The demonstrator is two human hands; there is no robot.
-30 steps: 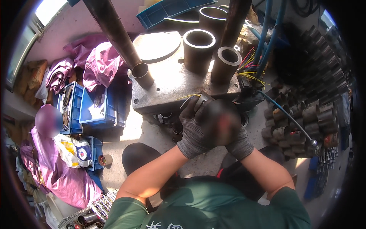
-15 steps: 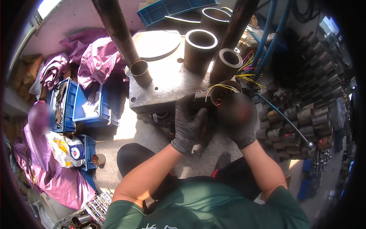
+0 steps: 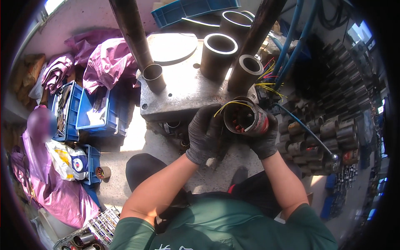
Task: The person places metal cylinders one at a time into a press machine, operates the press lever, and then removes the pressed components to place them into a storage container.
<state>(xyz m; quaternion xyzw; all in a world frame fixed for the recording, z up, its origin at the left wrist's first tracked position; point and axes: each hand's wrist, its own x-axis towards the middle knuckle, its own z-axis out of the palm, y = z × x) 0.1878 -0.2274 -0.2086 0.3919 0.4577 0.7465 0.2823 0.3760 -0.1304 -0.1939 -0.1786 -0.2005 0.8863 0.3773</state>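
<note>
Lying at the near left, a purple sack (image 3: 62, 198) flanks a white bag (image 3: 62, 158). Farther off, a blue bin (image 3: 73, 123) holds long, dark pieces; the second bin (image 3: 98, 127) to its right has something pale inside. Nearer, a third bin (image 3: 94, 160) stands beside the white bag, with a floor can (image 3: 106, 172) on its side just right of it, reddish stuff in its mouth. A wire basket (image 3: 101, 227) sits at the near edge. In the middle, a metal block (image 3: 183, 96) bears open tubes (image 3: 218, 62). The gloved left hand (image 3: 203, 135) is partly curled beside yellow wires (image 3: 233, 103); whether it pinches them I cannot tell. The wires cross the rim of the held can (image 3: 261, 121), which is at the block's near right corner, red coils and a white piece inside. The gloved right hand (image 3: 266, 139) wraps its right side, gripping it. Farther right, stacked pipes (image 3: 323, 135) stand in rows
</note>
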